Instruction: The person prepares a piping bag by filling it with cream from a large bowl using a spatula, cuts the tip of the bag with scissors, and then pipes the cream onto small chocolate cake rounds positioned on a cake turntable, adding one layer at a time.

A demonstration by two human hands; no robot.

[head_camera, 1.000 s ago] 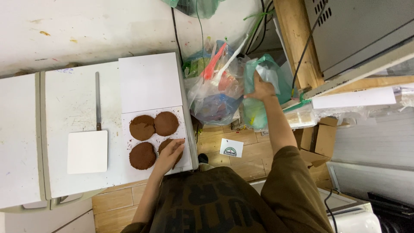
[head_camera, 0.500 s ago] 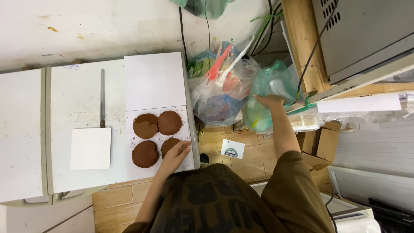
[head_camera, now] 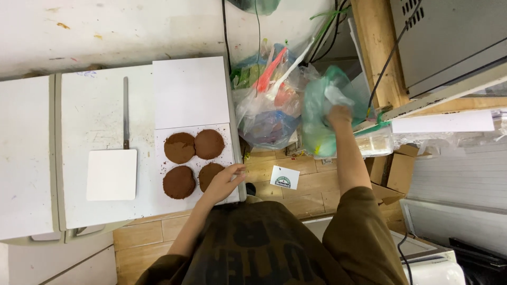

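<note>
Hands work apart: the left hand (head_camera: 224,182) lies spread, fingertips on the nearest brown disc (head_camera: 211,174), steadying it on the white tile (head_camera: 222,153), while the right hand (head_camera: 338,115) reaches far out and grips the green plastic bag (head_camera: 319,119). Three more discs (head_camera: 179,148) sit just beyond the left hand on the tabletop (head_camera: 95,111), a knife (head_camera: 125,111) farther off.

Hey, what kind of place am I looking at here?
Probably a cramped home workshop or craft corner, not a proper kitchen. Four brown clay-like discs lie on a white tile over a scuffed white worktop, beside a long metal blade, with stuffed plastic bags and cardboard boxes nearby.
</note>
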